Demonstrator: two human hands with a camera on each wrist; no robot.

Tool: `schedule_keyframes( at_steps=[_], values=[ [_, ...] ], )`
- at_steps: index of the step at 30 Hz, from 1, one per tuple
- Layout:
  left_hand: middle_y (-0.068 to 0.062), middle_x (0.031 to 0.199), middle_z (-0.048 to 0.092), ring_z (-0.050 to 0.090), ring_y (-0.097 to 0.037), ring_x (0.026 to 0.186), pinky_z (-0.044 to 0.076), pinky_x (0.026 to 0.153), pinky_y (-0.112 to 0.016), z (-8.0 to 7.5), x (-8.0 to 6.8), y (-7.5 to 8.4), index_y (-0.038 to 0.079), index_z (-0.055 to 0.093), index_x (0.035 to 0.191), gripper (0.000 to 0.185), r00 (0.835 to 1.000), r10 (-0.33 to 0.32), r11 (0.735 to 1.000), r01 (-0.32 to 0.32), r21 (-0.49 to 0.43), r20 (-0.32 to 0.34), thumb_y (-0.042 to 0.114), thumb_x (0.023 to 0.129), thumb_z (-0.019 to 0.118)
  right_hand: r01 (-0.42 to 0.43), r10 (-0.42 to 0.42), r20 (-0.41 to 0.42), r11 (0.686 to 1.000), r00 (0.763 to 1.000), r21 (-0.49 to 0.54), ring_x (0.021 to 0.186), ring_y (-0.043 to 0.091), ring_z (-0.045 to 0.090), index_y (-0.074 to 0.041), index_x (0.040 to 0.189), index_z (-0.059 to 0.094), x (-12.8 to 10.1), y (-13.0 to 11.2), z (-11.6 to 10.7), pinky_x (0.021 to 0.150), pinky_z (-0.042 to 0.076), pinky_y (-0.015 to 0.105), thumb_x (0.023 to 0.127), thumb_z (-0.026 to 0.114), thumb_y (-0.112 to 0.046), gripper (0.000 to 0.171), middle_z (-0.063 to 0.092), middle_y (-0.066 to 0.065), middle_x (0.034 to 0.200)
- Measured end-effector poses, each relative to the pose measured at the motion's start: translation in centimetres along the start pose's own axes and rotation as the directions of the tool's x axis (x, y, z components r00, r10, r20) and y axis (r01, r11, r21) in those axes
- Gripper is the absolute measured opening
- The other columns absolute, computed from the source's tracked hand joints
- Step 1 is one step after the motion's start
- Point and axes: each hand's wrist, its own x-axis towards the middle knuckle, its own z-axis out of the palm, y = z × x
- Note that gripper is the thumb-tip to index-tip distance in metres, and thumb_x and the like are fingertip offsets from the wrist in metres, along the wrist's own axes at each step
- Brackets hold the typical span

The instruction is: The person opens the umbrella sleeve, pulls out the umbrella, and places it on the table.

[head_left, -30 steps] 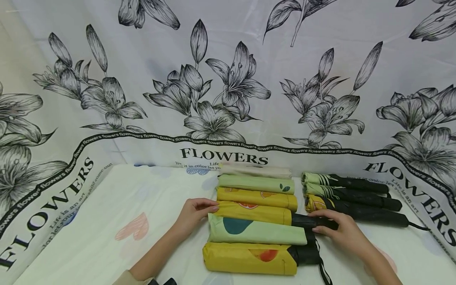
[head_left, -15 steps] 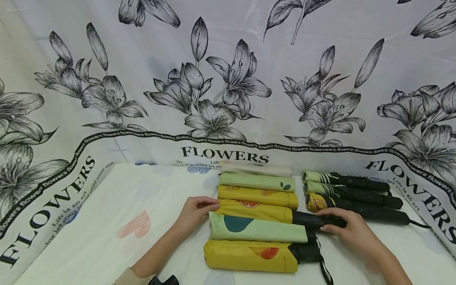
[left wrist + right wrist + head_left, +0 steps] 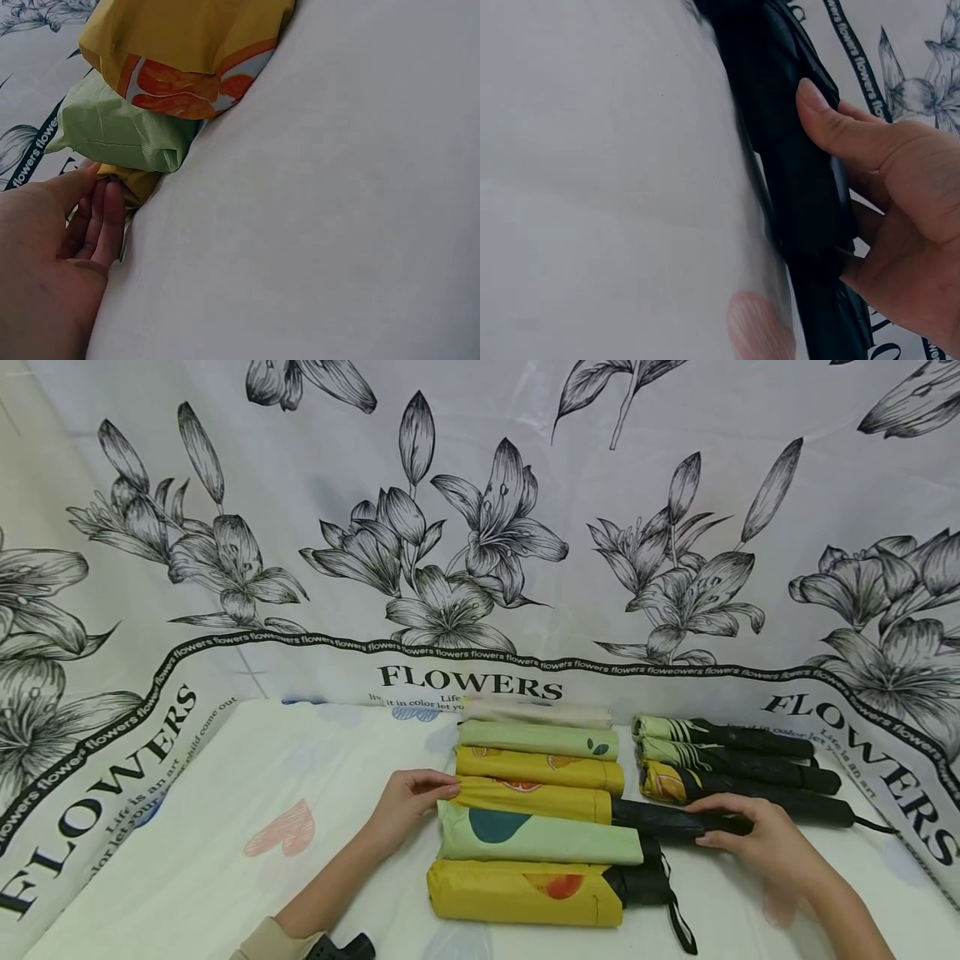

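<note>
A black folded umbrella (image 3: 648,820) sticks out from the right end of a yellow sleeve (image 3: 566,802) with an orange-slice print. With thumb and fingers, my left hand (image 3: 401,810) pinches the sleeve's left end; in the left wrist view that yellow end (image 3: 139,184) shows just past the fingertips. My right hand (image 3: 768,839) grips the umbrella near its outer end, thumb on one side and fingers on the other, as the right wrist view of the black umbrella (image 3: 799,180) confirms. The part of the umbrella inside the sleeve is hidden.
Nearer me lie a light green sleeved umbrella (image 3: 570,842) and a yellow sleeved one (image 3: 510,893). Behind are flat yellow (image 3: 525,766), green (image 3: 525,739) and pale sleeves (image 3: 525,715). Several bare folded umbrellas (image 3: 750,768) lie at the right. A flower-printed curtain (image 3: 360,610) hangs behind.
My right hand has moved rightward with the umbrella, and more of its black length shows outside the yellow sleeve. The left hand stays at the sleeve's left end.
</note>
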Motion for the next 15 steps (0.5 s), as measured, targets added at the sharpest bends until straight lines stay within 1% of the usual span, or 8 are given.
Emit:
schedule_keyframes(
  at_steps=[1,2,4,6,8,9,12,15],
  values=[
    [-0.018,0.105,0.077,0.067,-0.002,0.084,0.055,0.074,-0.017,0.0,0.0,0.0,-0.012,0.075,0.112,0.021,1.0,0.001,1.0,-0.001,0.001,0.0,0.002,0.097,0.073,-0.005,0.005,-0.003,1.0,1.0,-0.01,0.118,-0.006,0.054,-0.028,0.118,0.079,0.0,0.0,-0.1,0.097,0.055,0.052,0.083,0.09,-0.03,0.037,0.075,0.004,0.127],
    [-0.018,0.104,0.077,0.067,-0.002,0.084,0.055,0.074,-0.017,0.0,0.0,0.0,-0.013,0.075,0.112,0.021,1.0,0.003,1.0,-0.003,0.0,0.002,0.002,0.097,0.073,0.002,-0.002,-0.005,1.0,1.0,-0.016,0.116,-0.01,0.052,-0.028,0.117,0.079,-0.1,0.1,-0.2,0.096,0.055,0.044,0.082,0.091,-0.03,0.037,0.075,0.003,0.125],
    [-0.018,0.104,0.077,0.067,-0.002,0.083,0.055,0.073,-0.017,0.1,0.0,0.0,-0.013,0.075,0.112,0.021,1.0,0.004,1.0,-0.004,-0.001,0.002,0.001,0.097,0.073,0.009,-0.009,-0.007,1.0,1.0,-0.025,0.112,-0.016,0.05,-0.028,0.117,0.08,-0.1,0.3,-0.3,0.091,0.054,0.03,0.082,0.091,-0.031,0.037,0.076,0.0,0.123],
    [-0.018,0.104,0.077,0.066,-0.002,0.083,0.055,0.073,-0.017,0.1,0.0,0.0,-0.013,0.075,0.112,0.02,1.0,0.004,1.0,-0.004,-0.004,0.002,0.001,0.097,0.073,0.008,-0.008,-0.005,0.999,1.0,-0.035,0.111,-0.016,0.051,-0.028,0.116,0.08,-0.1,0.5,-0.4,0.087,0.051,0.022,0.081,0.091,-0.032,0.037,0.076,0.0,0.123],
    [-0.018,0.104,0.077,0.067,-0.002,0.084,0.055,0.073,-0.017,0.1,0.0,0.0,-0.013,0.075,0.112,0.021,1.0,0.001,1.0,-0.001,-0.008,0.003,0.001,0.097,0.072,-0.001,0.0,-0.003,0.999,1.0,-0.039,0.11,-0.015,0.051,-0.028,0.117,0.08,-0.2,0.8,-0.7,0.086,0.051,0.022,0.081,0.091,-0.033,0.037,0.075,0.0,0.123],
    [-0.018,0.105,0.077,0.067,-0.002,0.084,0.055,0.074,-0.017,0.1,0.0,0.0,-0.013,0.075,0.112,0.021,1.0,0.001,1.0,-0.001,-0.009,0.003,0.0,0.097,0.072,-0.006,0.006,-0.002,0.999,1.0,-0.036,0.11,-0.016,0.05,-0.027,0.117,0.08,-0.3,1.0,-0.8,0.087,0.052,0.025,0.081,0.091,-0.032,0.037,0.075,0.001,0.123],
    [-0.019,0.105,0.077,0.067,-0.002,0.085,0.055,0.074,-0.017,0.1,0.0,0.0,-0.013,0.075,0.112,0.02,1.0,0.001,1.0,-0.001,-0.009,0.001,0.0,0.097,0.072,-0.024,0.024,-0.007,0.999,1.0,-0.045,0.108,-0.019,0.047,-0.026,0.116,0.08,-0.6,1.8,-1.3,0.085,0.052,0.026,0.081,0.092,-0.029,0.037,0.075,0.0,0.122],
    [-0.019,0.106,0.077,0.068,-0.002,0.086,0.055,0.075,-0.017,0.0,0.0,0.0,-0.013,0.075,0.112,0.02,1.0,0.002,1.0,-0.002,-0.003,-0.003,0.0,0.097,0.072,-0.021,0.021,-0.009,0.999,1.0,-0.044,0.107,-0.02,0.046,-0.022,0.115,0.08,-0.9,2.7,-1.9,0.083,0.051,0.022,0.08,0.092,-0.025,0.037,0.075,-0.003,0.12]
  ],
)
